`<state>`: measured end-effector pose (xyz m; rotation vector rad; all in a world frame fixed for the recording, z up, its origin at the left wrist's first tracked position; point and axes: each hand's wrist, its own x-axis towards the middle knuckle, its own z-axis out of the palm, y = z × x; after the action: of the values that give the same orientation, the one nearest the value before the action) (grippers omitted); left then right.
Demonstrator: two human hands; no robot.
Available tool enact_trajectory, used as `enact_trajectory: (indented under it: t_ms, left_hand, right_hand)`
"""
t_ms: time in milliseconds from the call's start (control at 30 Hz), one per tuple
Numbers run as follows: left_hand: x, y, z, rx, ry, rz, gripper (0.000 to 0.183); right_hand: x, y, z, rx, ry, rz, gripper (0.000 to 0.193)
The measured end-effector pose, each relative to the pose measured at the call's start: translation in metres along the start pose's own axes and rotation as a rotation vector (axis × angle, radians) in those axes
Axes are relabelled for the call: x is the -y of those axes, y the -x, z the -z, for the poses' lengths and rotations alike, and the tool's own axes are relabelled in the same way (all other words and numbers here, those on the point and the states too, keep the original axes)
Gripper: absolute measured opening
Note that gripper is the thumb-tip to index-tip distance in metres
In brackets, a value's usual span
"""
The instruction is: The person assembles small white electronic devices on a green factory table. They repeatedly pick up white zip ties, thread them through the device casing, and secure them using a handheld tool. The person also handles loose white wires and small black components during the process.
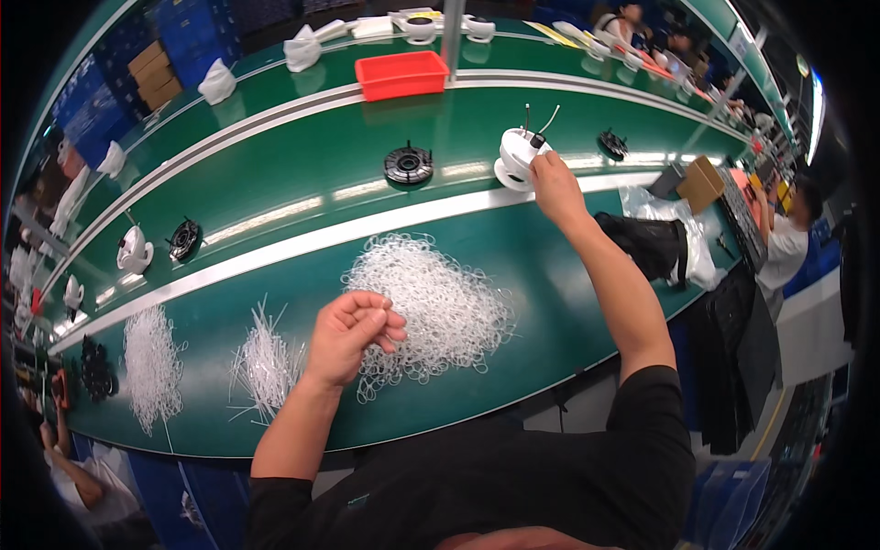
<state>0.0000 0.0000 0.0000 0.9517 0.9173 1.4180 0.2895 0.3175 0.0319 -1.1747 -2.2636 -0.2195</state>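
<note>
Two hands about loop pile (440, 302)
Right hand (555, 183) grips white unit (515, 156), beyond pile to right; left hand (348, 332), curled narrow, at pile's left side, contents undeterminable. Bench (550, 307) edge nearside of pile; surface extends right to black bag (642, 243). White rail (293, 247), then black disc (408, 165), beyond pile.
</note>
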Motion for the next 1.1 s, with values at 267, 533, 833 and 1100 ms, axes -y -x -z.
enact_trajectory:
  t_ms: [267,533,833,1100]
  left_hand:
    - [-0.004,-0.097,-0.102,0.023,-0.419,0.049,0.039]
    - [0.059,-0.185,-0.144,0.085,-0.715,0.101,0.043]
    - [0.050,-0.183,-0.156,0.202,-0.746,0.200,0.037]
    - [0.047,-0.186,-0.159,0.260,-0.763,0.227,0.035]
  right_hand:
    - [0.026,0.140,0.068,0.006,0.105,0.134,0.011]
    - [0.041,0.151,0.099,-0.285,-0.202,0.024,0.022]
    - [-0.050,0.092,0.071,0.304,-0.754,-0.241,0.033]
    - [-0.046,0.074,0.065,0.402,-0.595,-0.097,0.029]
